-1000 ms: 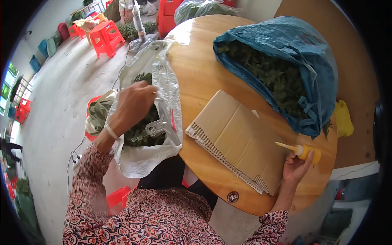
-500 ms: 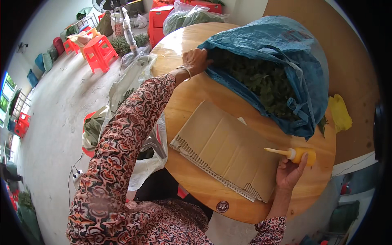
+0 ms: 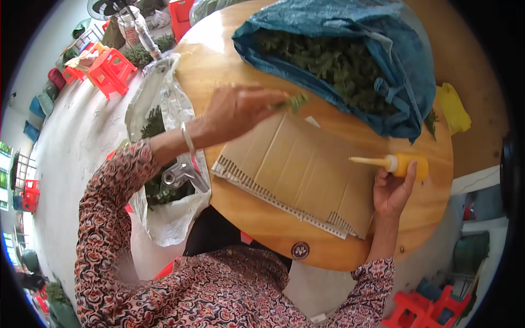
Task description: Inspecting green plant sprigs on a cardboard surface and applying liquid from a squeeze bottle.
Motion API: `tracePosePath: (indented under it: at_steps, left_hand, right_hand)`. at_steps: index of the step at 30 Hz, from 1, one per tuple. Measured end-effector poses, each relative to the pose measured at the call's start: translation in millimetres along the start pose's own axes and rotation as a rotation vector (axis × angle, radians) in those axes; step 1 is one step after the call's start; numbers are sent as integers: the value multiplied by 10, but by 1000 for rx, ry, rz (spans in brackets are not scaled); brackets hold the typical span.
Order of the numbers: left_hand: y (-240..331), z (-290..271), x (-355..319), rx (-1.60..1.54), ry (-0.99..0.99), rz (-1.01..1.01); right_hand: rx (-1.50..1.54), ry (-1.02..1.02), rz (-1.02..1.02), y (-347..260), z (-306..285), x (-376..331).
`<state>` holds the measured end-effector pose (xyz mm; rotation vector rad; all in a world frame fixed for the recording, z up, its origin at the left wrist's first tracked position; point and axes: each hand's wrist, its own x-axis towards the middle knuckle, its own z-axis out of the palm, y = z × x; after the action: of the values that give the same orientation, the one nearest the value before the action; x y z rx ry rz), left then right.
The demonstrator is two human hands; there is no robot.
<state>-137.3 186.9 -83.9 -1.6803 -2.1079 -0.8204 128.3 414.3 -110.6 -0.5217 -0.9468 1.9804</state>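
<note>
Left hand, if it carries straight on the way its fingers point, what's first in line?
Likely the blue bag of greenery. The left hand points right, pinching a green sprig above the cardboard sheet; height over the table is unclear.

one bottle (image 3: pixel 406 164), one cardboard sheet (image 3: pixel 306 169), perhaps two bags (image 3: pixel 404 71).

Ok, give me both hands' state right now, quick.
Left hand: closed, pinching a small green sprig over the cardboard sheet.
Right hand: closed around a yellow squeeze bottle.
</note>
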Motion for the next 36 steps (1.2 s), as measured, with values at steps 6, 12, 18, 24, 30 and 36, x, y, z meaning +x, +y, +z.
tracePosePath:
  at_steps: [6, 12, 18, 24, 30, 36]
  left_hand:
    - [521, 218, -572, 63, -176, 135]
    - [827, 67, -729, -49, -14, 129]
    - [1259, 176, -853, -102, 57, 96]
    - [1119, 429, -758, -99, -54, 7]
    - [775, 469, -595, -82, -99, 117]
    - [793, 383, -570, -142, 92, 89]
  right_hand:
    - [0, -68, 38, -42, -4, 18]
    - [-4, -109, 37, -28, -21, 3]
    - [-2, -168, 53, 8, 11, -8]
    - [4, -188, 48, 11, 21, -5]
    - [0, -218, 60, 17, 6, -12]
    - [-6, -211, 62, 24, 11, -25]
